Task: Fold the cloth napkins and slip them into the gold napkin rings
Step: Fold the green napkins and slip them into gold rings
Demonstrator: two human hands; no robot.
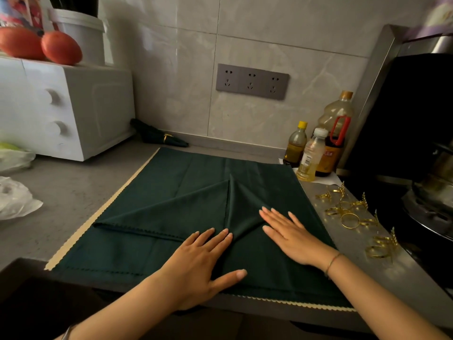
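A dark green cloth napkin point(171, 192) lies spread on the grey counter, over a cream scalloped cloth whose edge point(103, 212) shows at the left and front. Two of its corners are folded in and meet at a centre seam. My left hand point(201, 261) presses flat on the left flap near the seam. Flat on the right flap lies my right hand point(291, 234), fingers straight. Several gold napkin rings point(350, 217) with leaf ornaments lie on the counter to the right. A finished green napkin in a gold ring point(161, 138) rests at the back by the wall.
A white microwave point(66, 106) with tomatoes point(61, 47) on top stands at the back left. Plastic bags point(14, 200) lie at the left. Three bottles point(318, 148) stand at the back right. A black stove with a pot point(431, 192) is at the right edge.
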